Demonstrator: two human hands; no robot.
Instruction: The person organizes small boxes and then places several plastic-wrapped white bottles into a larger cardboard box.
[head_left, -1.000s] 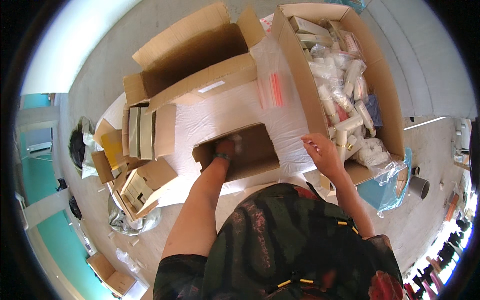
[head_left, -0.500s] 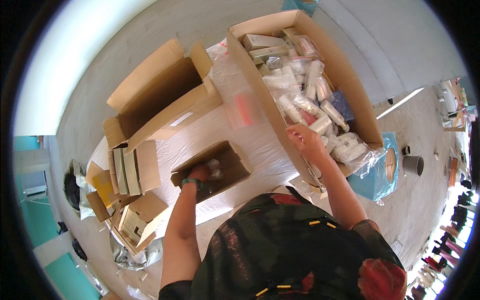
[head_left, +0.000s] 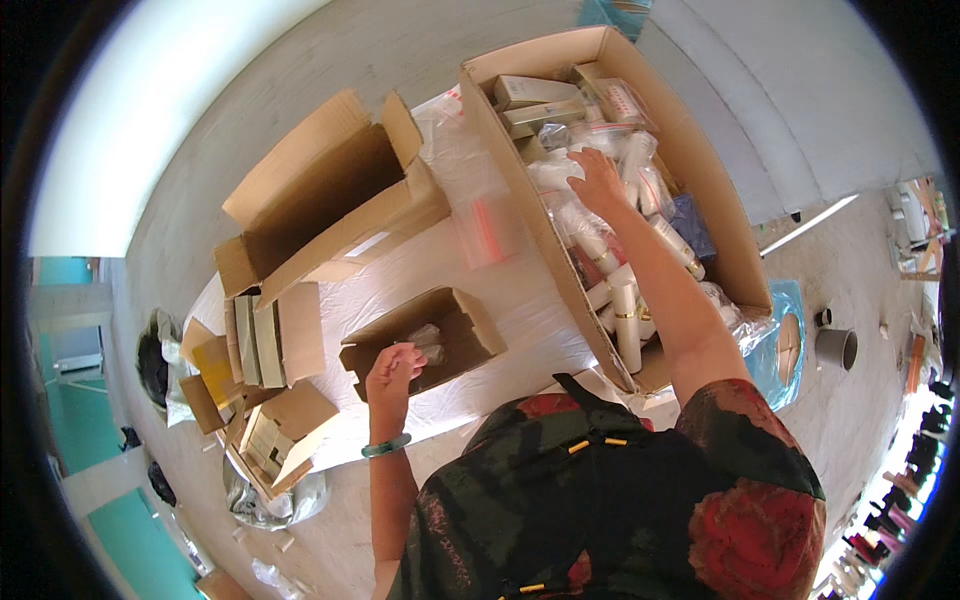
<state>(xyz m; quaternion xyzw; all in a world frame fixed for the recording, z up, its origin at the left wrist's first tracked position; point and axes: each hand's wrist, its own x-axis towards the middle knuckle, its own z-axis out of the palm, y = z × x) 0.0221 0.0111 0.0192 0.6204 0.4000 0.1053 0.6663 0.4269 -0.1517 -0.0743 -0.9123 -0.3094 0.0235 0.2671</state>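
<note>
My right hand (head_left: pixel 600 183) reaches over the large cardboard carton (head_left: pixel 728 205), fingers spread at some plastic-wrapped white items (head_left: pixel 560 172). Whether it touches them I cannot tell. White bottles, several with gold bands, fill much of this carton; one white bottle (head_left: pixel 626 328) stands near its close end. My left hand (head_left: pixel 393 375), a green bangle on its wrist, hovers at the near-left edge of a small cardboard box (head_left: pixel 474 318). Its fingers are loosely bent and apart, with nothing visible in them. Inside the small box lies a clear-wrapped item (head_left: pixel 428 345).
An open, tall carton (head_left: pixel 335 140) stands at the far left of the white-covered table (head_left: pixel 540 320). Left of the small box are cartons with flat boxes (head_left: pixel 266 345). A clear bag with a red strip (head_left: pixel 484 232) lies between the cartons. Blue plastic (head_left: pixel 787 350) is at right.
My left hand has come out of the small box toward me. The right hand has moved from the large carton's near-left rim farther in, over its contents. A white bottle now stands upright near me.
</note>
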